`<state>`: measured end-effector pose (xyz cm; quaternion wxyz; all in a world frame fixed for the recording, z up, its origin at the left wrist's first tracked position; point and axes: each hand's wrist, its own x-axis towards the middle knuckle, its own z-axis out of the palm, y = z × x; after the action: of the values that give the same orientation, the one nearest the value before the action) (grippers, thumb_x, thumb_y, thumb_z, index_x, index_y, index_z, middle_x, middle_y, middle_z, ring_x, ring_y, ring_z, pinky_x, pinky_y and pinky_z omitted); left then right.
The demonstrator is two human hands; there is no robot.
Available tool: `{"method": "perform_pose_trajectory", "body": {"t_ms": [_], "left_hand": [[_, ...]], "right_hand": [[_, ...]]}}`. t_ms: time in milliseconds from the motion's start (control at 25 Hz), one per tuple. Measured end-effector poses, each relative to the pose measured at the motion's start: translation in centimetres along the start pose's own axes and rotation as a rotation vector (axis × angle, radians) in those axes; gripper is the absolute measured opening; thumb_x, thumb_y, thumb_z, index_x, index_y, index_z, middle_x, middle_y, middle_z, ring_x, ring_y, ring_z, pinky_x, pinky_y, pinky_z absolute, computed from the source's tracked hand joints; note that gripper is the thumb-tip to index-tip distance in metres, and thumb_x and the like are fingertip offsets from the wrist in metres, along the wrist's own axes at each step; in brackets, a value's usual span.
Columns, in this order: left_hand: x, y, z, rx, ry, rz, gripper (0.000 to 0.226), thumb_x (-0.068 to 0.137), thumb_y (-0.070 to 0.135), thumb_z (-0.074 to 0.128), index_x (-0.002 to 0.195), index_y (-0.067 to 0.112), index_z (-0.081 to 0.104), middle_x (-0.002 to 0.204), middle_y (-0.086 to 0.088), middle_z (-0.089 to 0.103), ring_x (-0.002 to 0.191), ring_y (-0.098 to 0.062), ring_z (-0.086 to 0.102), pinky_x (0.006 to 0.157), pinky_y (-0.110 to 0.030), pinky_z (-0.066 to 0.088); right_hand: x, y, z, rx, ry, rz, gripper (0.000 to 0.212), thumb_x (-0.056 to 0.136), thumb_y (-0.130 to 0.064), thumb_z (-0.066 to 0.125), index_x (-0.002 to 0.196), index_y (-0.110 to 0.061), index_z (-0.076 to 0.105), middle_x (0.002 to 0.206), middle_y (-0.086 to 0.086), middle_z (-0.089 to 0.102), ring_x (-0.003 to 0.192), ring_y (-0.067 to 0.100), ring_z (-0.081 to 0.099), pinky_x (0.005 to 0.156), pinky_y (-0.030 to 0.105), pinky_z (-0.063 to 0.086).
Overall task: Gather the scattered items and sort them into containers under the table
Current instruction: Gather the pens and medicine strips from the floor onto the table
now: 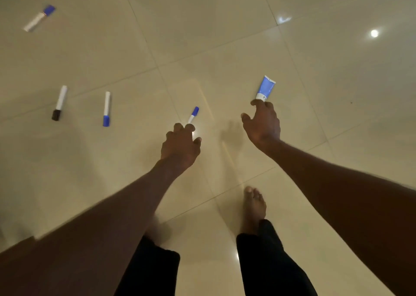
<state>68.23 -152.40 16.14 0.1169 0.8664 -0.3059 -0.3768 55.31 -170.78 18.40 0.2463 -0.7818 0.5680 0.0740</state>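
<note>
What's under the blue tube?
Only pale floor tile shows around the blue tube. Its cap end is hidden by the right hand, so whether it lies on the tile or is lifted is unclear.

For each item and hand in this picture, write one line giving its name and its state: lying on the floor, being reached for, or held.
blue tube: at the right hand's fingertips, grip unclear
small blue-capped marker: at the left hand's fingertips, grip unclear
middle blue-capped marker: lying untouched
black-capped marker: lying untouched
far blue-capped marker: lying untouched
left hand: fingers curled
right hand: fingers curled
</note>
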Motion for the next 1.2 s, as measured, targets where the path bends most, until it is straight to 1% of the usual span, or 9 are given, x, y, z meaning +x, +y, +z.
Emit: {"method": "perform_pose_trajectory", "body": {"t_ms": [200,360,520,600,680,760,920,1040,1200], "left_hand": [[9.0,-1.5,8.8,0.094,0.049,-0.027,0.047,0.1,0.031,0.057,0.145,0.032,0.046,0.142,-0.01,0.035,0.104,-0.034,0.05,0.078,-0.041,0.045],[13.2,-3.5,12.5,0.164,0.117,-0.001,0.051,0.097,0.022,0.061,0.144,0.032,0.045,0.152,-0.008,0.024,0.112,-0.035,0.044,0.081,-0.045,0.052],[16.1,-5.2,14.5,0.183,0.158,0.073,0.051,0.09,0.002,0.065,0.133,0.023,0.047,0.134,-0.008,0.035,0.104,-0.03,0.044,0.067,-0.043,0.054],[16.5,-6.1,15.2,0.132,0.137,0.011,0.05,0.085,-0.004,0.063,0.128,0.017,0.048,0.125,-0.01,0.039,0.092,-0.03,0.048,0.063,-0.042,0.048],[15.4,-6.6,14.8,0.025,0.084,-0.053,0.047,0.083,-0.005,0.06,0.124,0.014,0.048,0.119,-0.012,0.043,0.083,-0.034,0.055,0.066,-0.044,0.049],[13.8,-7.1,14.3,-0.112,0.074,-0.114,0.045,0.082,-0.004,0.056,0.12,0.017,0.045,0.113,-0.007,0.046,0.078,-0.034,0.057,0.064,-0.042,0.048],[7.5,-8.6,9.4,-0.274,0.079,-0.233,0.055,0.078,-0.006,0.053,0.121,0.023,0.035,0.093,0.0,0.05,0.07,-0.027,0.052,0.057,-0.033,0.036],[0.0,-9.7,2.7,-0.374,0.06,-0.275,0.075,0.075,-0.009,0.053,0.133,0.031,0.026,0.079,-0.001,0.048,0.063,-0.024,0.05,0.051,-0.031,0.036],[-8.6,-10.7,-6.4,-0.465,0.098,-0.297,0.092,0.079,-0.003,0.062,0.148,0.039,0.019,0.079,-0.005,0.054,0.065,-0.025,0.058,0.055,-0.033,0.049]], "right_hand": [[10.6,6.5,7.0,-0.102,-0.063,-0.071,0.053,0.098,-0.033,0.06,0.148,-0.027,0.044,0.153,0.009,0.038,0.122,0.036,0.056,0.092,0.039,0.045],[17.1,9.5,10.3,-0.157,-0.081,0.009,0.057,0.099,-0.035,0.057,0.152,-0.033,0.037,0.158,0.015,0.021,0.123,0.044,0.053,0.102,0.042,0.044],[20.5,11.4,13.4,-0.131,0.003,0.121,0.025,0.098,-0.028,0.059,0.119,-0.014,0.062,0.139,0.013,0.04,0.115,0.042,0.057,0.09,0.037,0.045],[19.2,11.3,15.1,-0.184,0.006,0.036,0.02,0.096,-0.021,0.059,0.11,-0.008,0.064,0.131,0.017,0.048,0.112,0.04,0.057,0.084,0.036,0.044],[15.7,10.5,16.5,-0.3,-0.101,-0.147,0.022,0.094,-0.015,0.059,0.115,-0.012,0.061,0.128,0.019,0.049,0.11,0.039,0.056,0.082,0.036,0.044],[11.9,9.1,17.5,-0.306,-0.225,-0.293,0.041,0.089,-0.007,0.059,0.127,-0.022,0.055,0.125,0.015,0.046,0.101,0.038,0.058,0.08,0.038,0.049],[3.3,2.7,17.4,-0.127,-0.452,-0.309,0.096,0.081,0.004,0.053,0.153,-0.05,0.019,0.108,0.005,0.043,0.072,0.027,0.054,0.064,0.039,0.05],[-3.8,-4.0,14.2,-0.008,-0.521,-0.339,0.115,0.08,0.003,0.059,0.155,-0.057,-0.004,0.102,0.005,0.051,0.074,0.028,0.058,0.06,0.038,0.05],[-10.6,-12.5,8.1,0.08,-0.594,-0.398,0.126,0.08,0.0,0.073,0.155,-0.055,-0.012,0.116,0.005,0.063,0.077,0.026,0.067,0.068,0.042,0.06]]}}
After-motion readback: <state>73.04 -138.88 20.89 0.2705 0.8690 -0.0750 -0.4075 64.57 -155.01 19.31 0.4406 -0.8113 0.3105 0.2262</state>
